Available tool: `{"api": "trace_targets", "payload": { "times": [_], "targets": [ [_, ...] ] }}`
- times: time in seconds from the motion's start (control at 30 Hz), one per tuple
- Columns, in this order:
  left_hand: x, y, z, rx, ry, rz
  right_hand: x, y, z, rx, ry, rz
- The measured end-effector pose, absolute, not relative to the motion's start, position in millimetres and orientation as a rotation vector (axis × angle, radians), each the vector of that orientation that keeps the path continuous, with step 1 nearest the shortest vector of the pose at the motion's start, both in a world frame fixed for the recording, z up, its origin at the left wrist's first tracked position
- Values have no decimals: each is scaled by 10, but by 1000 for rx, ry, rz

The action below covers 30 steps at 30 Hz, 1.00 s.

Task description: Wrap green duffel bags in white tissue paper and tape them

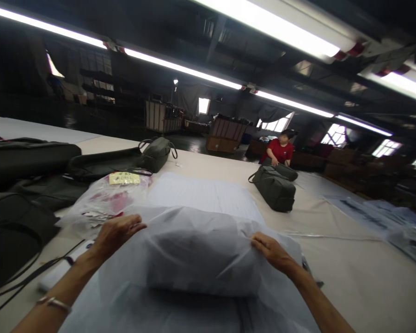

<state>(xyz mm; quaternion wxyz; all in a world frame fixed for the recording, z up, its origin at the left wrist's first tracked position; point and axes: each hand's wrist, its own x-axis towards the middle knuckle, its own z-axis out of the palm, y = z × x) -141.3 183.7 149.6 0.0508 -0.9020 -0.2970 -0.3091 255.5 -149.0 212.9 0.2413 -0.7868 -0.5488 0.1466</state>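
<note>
Wrap (201, 249), pinched in both the left hand (119, 231) and right hand (272, 252), could tear if tugged hard over its bulge.

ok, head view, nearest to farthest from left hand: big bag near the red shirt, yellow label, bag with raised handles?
1. Yellow label, just beyond the left hand.
2. Bag with raised handles, farther back, left side.
3. Big bag near the red shirt, right side.
</note>
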Motion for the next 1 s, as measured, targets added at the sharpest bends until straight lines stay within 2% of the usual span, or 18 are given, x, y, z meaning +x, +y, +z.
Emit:
{"api": "trace_targets", "payload": {
  "times": [0.13,0.27,0.37,0.47,0.53,0.63,0.83,1.0],
  "targets": [
    [-1212,1853,1517,-2622,-973,-821,2555,-1455,2147,-2177,-1512,388],
    [-945,1452,1804,-2438,-867,-1195,2590,-1420,2131,-2162,-1517,391],
    [-578,880,1925,-2575,-387,-1402,2611,-1403,2119,-2155,-1511,394],
    [-68,351,1790,-2729,97,-1158,2617,-1384,2142,-2144,-1530,401],
    [307,152,1645,-2798,210,-971,2627,-1362,2164,-2145,-1552,396],
    [828,86,1551,-2898,77,-845,2659,-1311,2170,-2150,-1584,386],
    [1415,174,1716,-3088,-96,-662,2661,-1222,2228,-2104,-1592,391],
    [1502,263,1644,-3141,-85,-621,2784,-1772,2502,-2039,-1309,239]
  ]
}}
